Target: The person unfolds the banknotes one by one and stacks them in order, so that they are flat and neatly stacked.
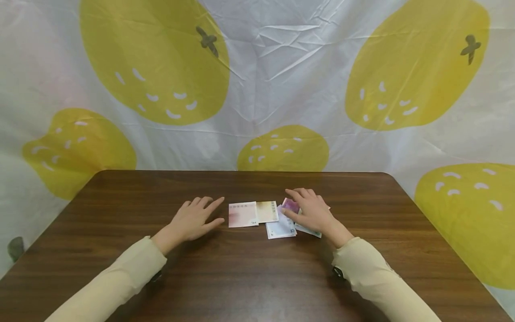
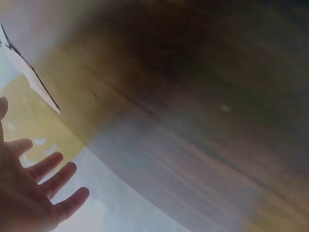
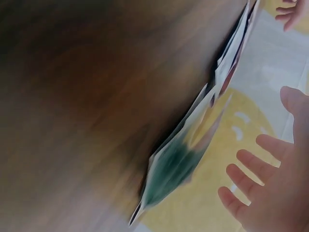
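Note:
Several printed paper notes like banknotes lie in an overlapping row on the wooden table. A pink note (image 1: 242, 215) is at the left end, with a yellowish note (image 1: 267, 212) beside it. Farther right come a pale lilac note (image 1: 279, 229), a purple note (image 1: 290, 205) and a green-edged note (image 1: 308, 230). My left hand (image 1: 193, 220) hovers left of the pink note, fingers spread, holding nothing. Over the right end of the row, my right hand (image 1: 314, 213) has its fingers extended and partly hides the notes there. The right wrist view shows it (image 3: 275, 181) apart from a green note (image 3: 176, 166).
The brown wooden table (image 1: 249, 286) has rounded far corners. Behind it hangs a pale cloth (image 1: 281, 85) printed with large yellow lemons, reaching down to the far table edge. Both forearms wear light sleeves (image 1: 120, 273).

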Action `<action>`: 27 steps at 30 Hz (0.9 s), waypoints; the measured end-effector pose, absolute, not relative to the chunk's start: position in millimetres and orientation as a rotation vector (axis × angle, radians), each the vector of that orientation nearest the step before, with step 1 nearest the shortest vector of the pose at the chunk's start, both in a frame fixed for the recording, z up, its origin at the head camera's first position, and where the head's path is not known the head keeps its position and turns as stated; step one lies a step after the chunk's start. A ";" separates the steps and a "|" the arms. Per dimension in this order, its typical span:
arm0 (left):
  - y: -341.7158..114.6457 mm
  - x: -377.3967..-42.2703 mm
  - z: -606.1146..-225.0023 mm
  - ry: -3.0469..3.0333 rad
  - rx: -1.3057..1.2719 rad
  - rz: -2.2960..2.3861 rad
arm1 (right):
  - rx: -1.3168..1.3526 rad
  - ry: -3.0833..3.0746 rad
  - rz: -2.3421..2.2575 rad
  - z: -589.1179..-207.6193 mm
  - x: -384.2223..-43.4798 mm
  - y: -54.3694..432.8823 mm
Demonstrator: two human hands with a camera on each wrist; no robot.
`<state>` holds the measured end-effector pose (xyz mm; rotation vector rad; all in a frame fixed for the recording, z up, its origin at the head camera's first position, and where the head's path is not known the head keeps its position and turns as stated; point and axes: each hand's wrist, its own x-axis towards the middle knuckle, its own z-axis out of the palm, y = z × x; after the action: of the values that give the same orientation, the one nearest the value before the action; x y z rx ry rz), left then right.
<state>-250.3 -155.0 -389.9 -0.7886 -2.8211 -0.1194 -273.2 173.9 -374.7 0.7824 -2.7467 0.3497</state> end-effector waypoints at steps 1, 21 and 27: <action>-154.1 -250.6 -389.5 -2.823 -0.789 -0.118 | 0.787 -2.748 0.363 -375.0 -273.9 171.5; -137.0 -262.2 -384.2 -2.966 -0.677 -0.475 | 0.750 -2.844 0.935 -375.4 -289.0 131.7; -133.1 -270.0 -385.3 -3.034 -0.634 -0.620 | 0.655 -2.914 1.102 -375.5 -293.8 123.3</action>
<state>-270.0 -133.1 -385.3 -0.6340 -3.0343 -0.6202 -293.8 123.3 -375.5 0.6552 -2.9144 1.1023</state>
